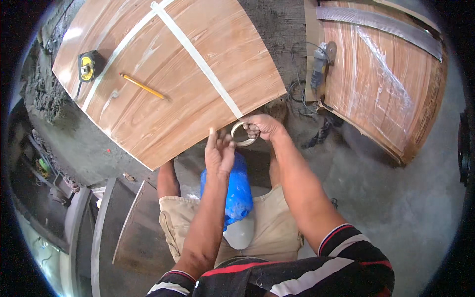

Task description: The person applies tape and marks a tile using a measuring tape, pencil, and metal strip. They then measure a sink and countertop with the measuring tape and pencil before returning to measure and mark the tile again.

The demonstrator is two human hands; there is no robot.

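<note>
My right hand point(262, 126) grips a roll of pale tape point(242, 134) at the near edge of a wood-grain board point(198, 84). A strip of that tape point(195, 55) runs from the roll diagonally across the board. My left hand point(219, 152) hovers just left of the roll with its fingers apart, holding nothing. A blue plastic jug point(237, 190) stands between my knees, under the left hand. On the far left of the board lie a yellow pencil point(143, 86) and a yellow and black tape measure point(88, 67).
A second wood-grain panel point(381, 84) wrapped in clear film lies to the right, with an angle grinder point(319, 67) and its tangled cord on its left edge. Grey boards point(106, 227) lean at lower left. The floor point(396, 198) is bare concrete.
</note>
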